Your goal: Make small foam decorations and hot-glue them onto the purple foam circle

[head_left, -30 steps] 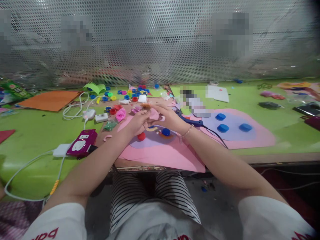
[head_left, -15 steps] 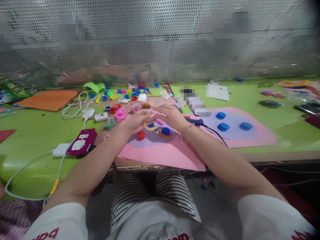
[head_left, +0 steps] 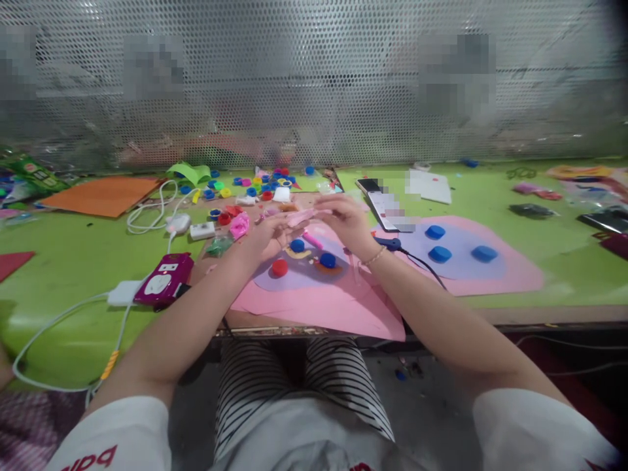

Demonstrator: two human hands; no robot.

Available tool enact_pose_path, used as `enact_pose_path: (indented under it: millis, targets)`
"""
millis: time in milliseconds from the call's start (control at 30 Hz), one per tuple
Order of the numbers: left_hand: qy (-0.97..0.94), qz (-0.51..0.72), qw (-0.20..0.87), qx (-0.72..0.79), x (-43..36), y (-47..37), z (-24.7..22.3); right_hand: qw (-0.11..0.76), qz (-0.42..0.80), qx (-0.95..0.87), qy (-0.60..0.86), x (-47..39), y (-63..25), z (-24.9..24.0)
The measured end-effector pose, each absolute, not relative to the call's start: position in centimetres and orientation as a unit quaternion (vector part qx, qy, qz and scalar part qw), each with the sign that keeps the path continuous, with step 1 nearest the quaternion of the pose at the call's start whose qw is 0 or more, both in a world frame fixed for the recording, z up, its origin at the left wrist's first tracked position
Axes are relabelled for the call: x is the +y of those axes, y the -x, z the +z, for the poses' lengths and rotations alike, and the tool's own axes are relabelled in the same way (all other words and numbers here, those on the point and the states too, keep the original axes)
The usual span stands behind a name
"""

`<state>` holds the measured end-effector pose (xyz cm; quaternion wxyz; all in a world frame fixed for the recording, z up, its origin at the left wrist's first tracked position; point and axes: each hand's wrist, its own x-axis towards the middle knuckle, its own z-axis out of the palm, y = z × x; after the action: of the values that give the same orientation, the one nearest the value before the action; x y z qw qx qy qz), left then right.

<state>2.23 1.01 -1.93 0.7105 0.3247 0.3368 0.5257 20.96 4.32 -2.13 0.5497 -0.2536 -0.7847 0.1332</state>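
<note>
as the right hand (head_left: 349, 224) has shifted off the left hand (head_left: 267, 239), we now see the blue cap (head_left: 297, 245) whole on the purple paper (head_left: 275, 280); we'd say the thin pink piece (head_left: 300, 217), held just beyond it, is mid-handling. left grip pinches that; right fingertips at its far end, can't tell if clenched.

Pink piece (head_left: 300, 217), centre: blurred, partly covered by the left grip (head_left: 272, 235); hold of the right grip (head_left: 343, 217) indistinct. Blue tool (head_left: 391, 244), right of centre: far end hidden behind the right wrist (head_left: 374, 254). Phone screen (head_left: 381, 208): pixelated. Red sheet (head_left: 14, 263): cut off by left edge. Scraps (head_left: 416, 369) on floor (head_left: 432, 418): too small to identify.
</note>
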Motion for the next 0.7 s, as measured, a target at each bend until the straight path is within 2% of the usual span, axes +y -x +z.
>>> enact_pose_path:
  millis: [133, 400, 533, 700]
  targets:
    - [-0.314, 0.481, 0.770, 0.278, 0.1, -2.5, -1.5, 0.449, 0.116, -0.871, 0.162, 3.5, -19.9, -2.6]
    - [-0.316, 0.451, 0.788, 0.277, -0.5, -2.8, -1.5, 0.350, 0.108, -0.906, 0.214, 3.8, -20.3, -3.2]
    - [-0.327, 0.446, 0.789, 0.267, -0.4, -2.8, -1.7, 0.368, 0.102, -0.889, 0.253, 3.7, -20.2, -3.1]
    - [-0.314, 0.558, 0.709, 0.294, -0.2, -3.1, -1.3, 0.482, 0.137, -0.815, 0.289, 5.0, -20.7, -3.3]
